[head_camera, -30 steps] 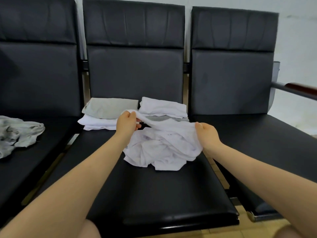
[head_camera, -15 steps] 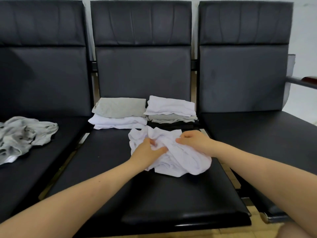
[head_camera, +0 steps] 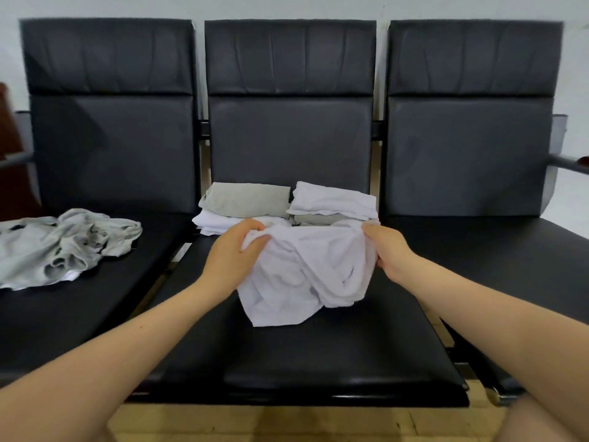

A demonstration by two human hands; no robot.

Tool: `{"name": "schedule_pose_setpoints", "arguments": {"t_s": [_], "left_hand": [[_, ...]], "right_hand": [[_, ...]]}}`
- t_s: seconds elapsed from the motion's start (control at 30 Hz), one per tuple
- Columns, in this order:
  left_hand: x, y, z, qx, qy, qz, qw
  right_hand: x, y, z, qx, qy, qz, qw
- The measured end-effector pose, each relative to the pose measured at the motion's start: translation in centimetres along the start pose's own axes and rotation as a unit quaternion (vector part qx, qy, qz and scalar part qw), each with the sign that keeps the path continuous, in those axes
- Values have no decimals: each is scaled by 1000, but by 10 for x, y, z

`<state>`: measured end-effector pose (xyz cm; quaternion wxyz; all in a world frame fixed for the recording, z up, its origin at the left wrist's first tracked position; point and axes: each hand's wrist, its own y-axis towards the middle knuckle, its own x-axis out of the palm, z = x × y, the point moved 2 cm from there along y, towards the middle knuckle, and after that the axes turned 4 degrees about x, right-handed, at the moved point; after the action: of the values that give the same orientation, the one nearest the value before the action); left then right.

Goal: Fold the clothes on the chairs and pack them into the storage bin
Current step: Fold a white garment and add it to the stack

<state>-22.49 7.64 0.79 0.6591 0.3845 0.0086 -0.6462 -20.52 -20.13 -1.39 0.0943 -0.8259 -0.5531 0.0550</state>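
Left hand and right hand each pinch the top edge of the crumpled white garment over the middle chair seat; likely light, limp, best held by corners.

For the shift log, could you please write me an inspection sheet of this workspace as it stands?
Surface: three black chairs in a row; middle seat is the work area.
Job's things: white garment unfolded, over the middle seat; two folded stacks at the seat's back; grey pile crumpled on the left seat; bin not in view.
Clutter: nothing seen.
Hands: left hand and right hand each grip a top corner of the white garment.
Cables: nothing seen.
Surroundings: pale wall, armrest at right, light floor.
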Motion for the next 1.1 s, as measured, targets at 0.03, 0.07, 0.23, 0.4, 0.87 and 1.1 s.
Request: {"name": "schedule_pose_setpoints", "arguments": {"t_s": [0.03, 0.07, 0.23, 0.4, 0.87, 1.1], "left_hand": [[-7, -7, -4, 40, 43, -31, 998], [-12, -13, -7, 78, 88, -82, 990], [-15, -45, -18, 117, 206, -346, 908], [-13, -35, -10, -10, 97, -251, 963], [78, 36, -45, -87, 250, -227, 937], [84, 52, -40, -138, 83, -150, 976]], "right_hand": [[1, -3, 3, -22, -64, 11, 998], [0, -6, 4, -47, -108, 30, 993], [-18, -7, 3, -18, -193, 105, 975], [-15, -14, 19, 87, -278, 20, 956], [-5, 8, -7, -45, -124, -25, 991], [-23, 14, -31, -115, -35, 37, 992]]}}
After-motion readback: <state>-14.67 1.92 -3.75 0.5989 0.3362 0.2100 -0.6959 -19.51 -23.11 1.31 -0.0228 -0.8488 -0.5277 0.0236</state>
